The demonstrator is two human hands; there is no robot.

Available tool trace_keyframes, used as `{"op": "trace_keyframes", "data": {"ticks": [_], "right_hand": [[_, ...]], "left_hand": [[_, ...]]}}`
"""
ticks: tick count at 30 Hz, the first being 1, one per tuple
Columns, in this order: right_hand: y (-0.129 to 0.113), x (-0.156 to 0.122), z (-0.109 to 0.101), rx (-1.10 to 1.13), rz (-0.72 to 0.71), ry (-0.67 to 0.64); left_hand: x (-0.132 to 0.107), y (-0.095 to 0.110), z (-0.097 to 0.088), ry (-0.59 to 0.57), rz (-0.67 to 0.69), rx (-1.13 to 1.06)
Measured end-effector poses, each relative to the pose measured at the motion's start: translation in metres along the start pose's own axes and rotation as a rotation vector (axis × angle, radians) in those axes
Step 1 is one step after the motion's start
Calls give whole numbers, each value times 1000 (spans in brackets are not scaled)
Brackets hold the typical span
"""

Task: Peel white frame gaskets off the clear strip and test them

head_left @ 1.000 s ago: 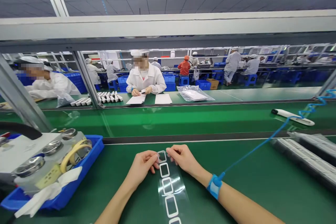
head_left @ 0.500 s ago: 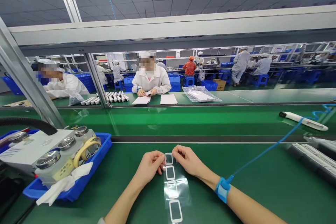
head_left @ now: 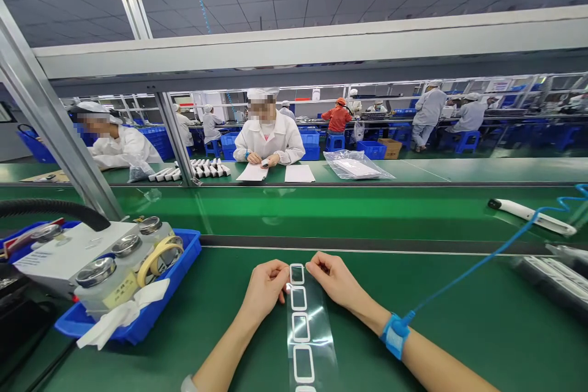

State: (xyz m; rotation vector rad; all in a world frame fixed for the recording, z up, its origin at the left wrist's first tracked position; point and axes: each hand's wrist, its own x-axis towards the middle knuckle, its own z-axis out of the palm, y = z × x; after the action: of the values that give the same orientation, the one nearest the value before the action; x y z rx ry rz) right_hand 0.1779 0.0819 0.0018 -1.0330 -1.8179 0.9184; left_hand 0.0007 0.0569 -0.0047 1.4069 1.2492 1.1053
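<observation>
Now straighter, still in hand

The clear strip [head_left: 319, 331] runs more squarely toward the wearer than a second ago, though the head has turned a little left too, so part of that may be the view. Its top frame [head_left: 303, 274] sits between the two hands, at the far end over the green bench [head_left: 220, 349]. No white frame has come off, so the handling there looks unfinished.

The left hand [head_left: 264, 288] is nearly closed, thumb and forefinger pinching the strip's left edge. The right hand [head_left: 337, 278] is curled, fingertips drawn in at the top right corner — whether they grip the film, I can't tell.

Off to the left, a blue tray [head_left: 190, 260] carries lidded jars [head_left: 103, 297], a tape roll [head_left: 147, 262] and a tissue [head_left: 113, 321] drooping over its near rim — what fills the jars isn't clear. Across the line, a clear bag [head_left: 356, 165] holds something flat and white; at far right, wrapped white parts [head_left: 555, 275] lie on the bench.
</observation>
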Motion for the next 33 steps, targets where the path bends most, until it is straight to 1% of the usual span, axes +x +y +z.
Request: {"op": "trace_keyframes", "data": {"ticks": [2,4,8,10,12,14,16,19,23,26,28,30,32,33], "right_hand": [[1,1,-2,68,1,-44],[3,1,-5,106,14,-54],[3,3,-8,103,38,16],[0,3,-8,73,-14,71],[-3,2,-7,15,-118,103],[-6,1,-5,-48,-211,86],[-7,0,-2,-92,-253,41],[-5,-1,0,-132,-262,3],[-3,0,1,-150,-238,-23],[-6,-2,1,-152,-217,-52],[-9,-6,1,-159,-240,-60],[-12,-9,0,-158,-299,-24],[-13,-10,-2,-133,-339,89],[-12,-10,-3,-116,-330,162]], "left_hand": [[0,1,0,5,1,-3],[0,1,0,4,4,-2],[-1,0,0,0,8,16],[-2,0,1,1,7,30],[-3,1,3,-1,7,44],[-3,2,5,-1,8,52],[-4,3,6,-1,10,56],[-5,5,6,-2,13,58],[-6,8,6,-5,16,56],[-6,7,5,-7,16,45],[-4,5,4,-6,11,31],[-2,2,2,-2,2,16],[-1,1,1,3,-6,3],[-1,1,1,5,-8,-1]]}}
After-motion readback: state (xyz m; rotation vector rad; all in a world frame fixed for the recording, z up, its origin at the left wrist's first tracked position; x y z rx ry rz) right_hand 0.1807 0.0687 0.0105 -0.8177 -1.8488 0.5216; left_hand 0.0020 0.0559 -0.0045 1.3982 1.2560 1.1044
